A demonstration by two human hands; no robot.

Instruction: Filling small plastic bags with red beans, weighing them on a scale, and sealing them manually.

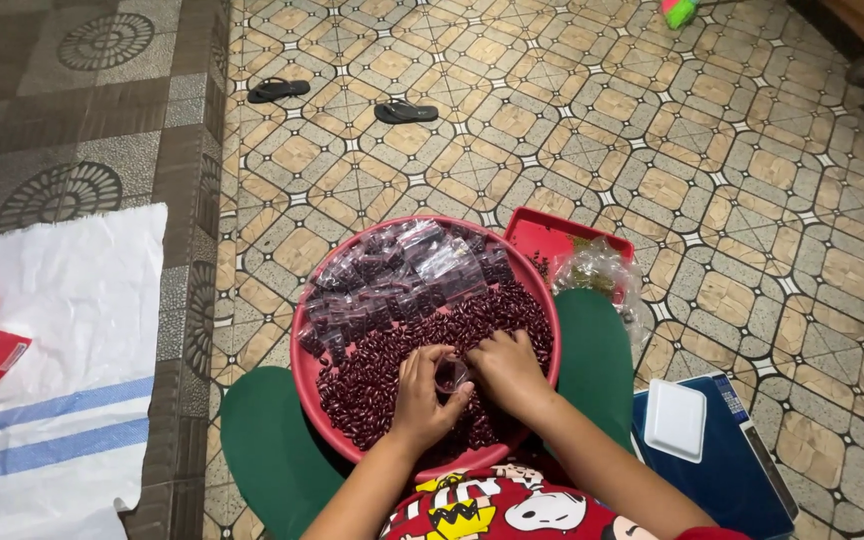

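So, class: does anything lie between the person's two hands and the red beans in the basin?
Nothing visible does. The left hand and right hand rest directly on the red beans in the red basin, with a small clear bag between them. The filled bags lie at the far side.

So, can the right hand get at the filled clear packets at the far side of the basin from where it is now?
Probably yes. The right hand rests on the loose red beans in the red basin, and the filled packets lie just beyond it in the same basin, uncovered, with nothing between them.
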